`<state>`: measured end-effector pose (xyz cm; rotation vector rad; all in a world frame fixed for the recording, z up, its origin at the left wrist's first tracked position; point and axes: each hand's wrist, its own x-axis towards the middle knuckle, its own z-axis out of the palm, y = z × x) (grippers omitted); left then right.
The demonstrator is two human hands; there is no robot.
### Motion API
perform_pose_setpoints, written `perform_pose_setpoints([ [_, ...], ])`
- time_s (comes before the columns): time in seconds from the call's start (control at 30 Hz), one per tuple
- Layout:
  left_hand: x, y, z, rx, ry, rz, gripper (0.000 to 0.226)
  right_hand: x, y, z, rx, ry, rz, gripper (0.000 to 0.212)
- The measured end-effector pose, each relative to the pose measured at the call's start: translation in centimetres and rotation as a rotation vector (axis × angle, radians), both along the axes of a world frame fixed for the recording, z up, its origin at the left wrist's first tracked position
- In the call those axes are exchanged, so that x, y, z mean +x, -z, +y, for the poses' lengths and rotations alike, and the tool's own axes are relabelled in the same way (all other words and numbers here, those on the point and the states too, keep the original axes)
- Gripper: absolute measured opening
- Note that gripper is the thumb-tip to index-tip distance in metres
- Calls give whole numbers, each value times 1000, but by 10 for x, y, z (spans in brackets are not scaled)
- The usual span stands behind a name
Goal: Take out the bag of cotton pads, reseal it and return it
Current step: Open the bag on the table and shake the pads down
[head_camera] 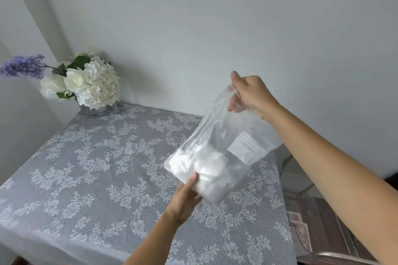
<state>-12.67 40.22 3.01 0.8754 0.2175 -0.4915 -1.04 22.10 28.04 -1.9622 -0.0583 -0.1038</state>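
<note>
A clear plastic zip bag of white cotton pads (217, 157) hangs tilted in the air above the right side of the table. The pads are bunched in its lower end, and a white label shows on its side. My right hand (251, 94) pinches the bag's top edge, held high. My left hand (186, 198) grips the bag's bottom corner from below, thumb on the pads. Whether the zip strip is closed cannot be told through the blur.
A table with a grey floral lace cloth (97, 168) stands against a pale wall. A vase of white and purple flowers (86, 84) sits at its far left corner. A brownish container (327, 228) with some items lies below the table's right edge.
</note>
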Motion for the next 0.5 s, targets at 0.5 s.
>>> perform_pose_setpoints([
  [0.5,6,2,14,-27,-137,43,90,-13,32,-44,-296,-116,208,36],
])
